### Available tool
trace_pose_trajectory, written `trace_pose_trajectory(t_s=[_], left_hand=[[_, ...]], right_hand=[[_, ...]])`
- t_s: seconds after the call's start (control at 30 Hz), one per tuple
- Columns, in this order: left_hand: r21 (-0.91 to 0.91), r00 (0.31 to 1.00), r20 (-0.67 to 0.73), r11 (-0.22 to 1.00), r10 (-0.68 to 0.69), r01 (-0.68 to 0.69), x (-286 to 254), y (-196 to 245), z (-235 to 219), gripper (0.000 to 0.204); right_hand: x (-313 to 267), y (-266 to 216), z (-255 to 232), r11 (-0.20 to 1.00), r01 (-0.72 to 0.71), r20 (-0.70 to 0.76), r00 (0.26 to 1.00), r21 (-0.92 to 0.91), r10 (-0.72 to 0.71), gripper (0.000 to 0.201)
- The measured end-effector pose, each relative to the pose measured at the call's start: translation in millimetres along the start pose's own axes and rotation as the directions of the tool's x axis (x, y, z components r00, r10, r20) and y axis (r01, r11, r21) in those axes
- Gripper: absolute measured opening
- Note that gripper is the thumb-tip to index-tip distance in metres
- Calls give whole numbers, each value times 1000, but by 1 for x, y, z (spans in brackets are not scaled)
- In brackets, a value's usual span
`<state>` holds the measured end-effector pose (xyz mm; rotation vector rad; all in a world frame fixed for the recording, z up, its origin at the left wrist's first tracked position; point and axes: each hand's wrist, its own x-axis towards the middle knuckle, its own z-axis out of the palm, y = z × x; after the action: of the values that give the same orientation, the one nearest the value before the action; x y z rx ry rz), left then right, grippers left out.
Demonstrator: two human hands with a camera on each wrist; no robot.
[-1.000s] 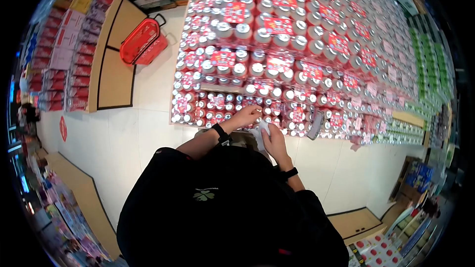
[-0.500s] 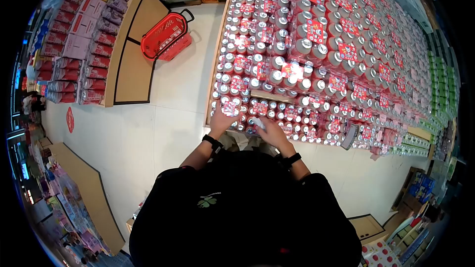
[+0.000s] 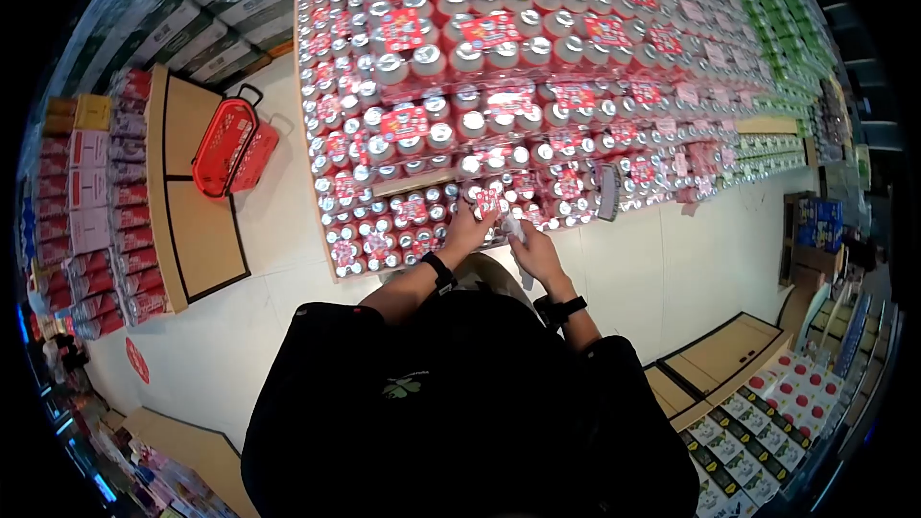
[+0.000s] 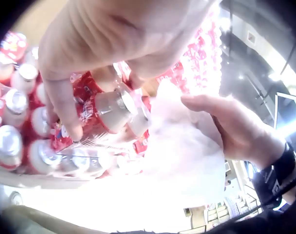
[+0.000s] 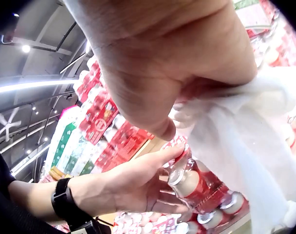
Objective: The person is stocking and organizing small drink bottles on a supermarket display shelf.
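In the head view my left hand [image 3: 468,230] is at the front edge of a large display of bottles. It grips a small shrink-wrapped pack of bottles [image 4: 111,109], with pale bodies, silver caps and red wrapping. The pack is tilted, its caps toward my right hand. That right hand [image 3: 539,255] holds a crumpled white cloth [image 5: 240,141] between thumb and fingers. The cloth hangs down close beside the pack, as the left wrist view also shows. Part of the pack is hidden behind my left fingers.
Stacked bottle packs [image 3: 489,34] rise in steps beyond my hands. A grey curved object [image 3: 607,194] lies on the front row to the right. A red shopping basket [image 3: 235,149] stands on the floor at left, beside a wooden display stand [image 3: 203,230]. Green packs [image 3: 767,19] stand far right.
My left hand moved from beside the cloth out left to a front-row pack, then back toward my right hand with a pack in its grip. The right hand keeps the cloth. The head view has swung.
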<state>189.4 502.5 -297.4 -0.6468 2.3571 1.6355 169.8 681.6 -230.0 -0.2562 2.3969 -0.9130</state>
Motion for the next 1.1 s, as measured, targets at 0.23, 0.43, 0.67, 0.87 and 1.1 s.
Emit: trace_pose_trajectory(t_s=[0.23, 0.43, 0.67, 0.87, 1.1], left_hand=[[256, 970, 157, 956, -186, 142, 53, 41, 67, 100], [-73, 970, 207, 987, -127, 144, 65, 0, 64, 84], [-353, 899, 402, 876, -175, 328, 20, -25, -21, 55], [-343, 906, 415, 909, -79, 236, -76, -16, -150, 44], [-546, 990, 85, 826, -110, 138, -141, -131, -285, 27]], right_hand=[[-13, 43, -39, 983, -147, -63, 986, 112, 155, 43], [3, 42, -25, 990, -74, 32, 997, 118, 70, 46], [18, -14, 23, 965, 210, 207, 948, 156, -240, 43], [31, -81, 100, 882, 217, 238, 911, 419, -337, 27], [25, -203, 230, 851, 235, 244, 892, 469, -381, 26]])
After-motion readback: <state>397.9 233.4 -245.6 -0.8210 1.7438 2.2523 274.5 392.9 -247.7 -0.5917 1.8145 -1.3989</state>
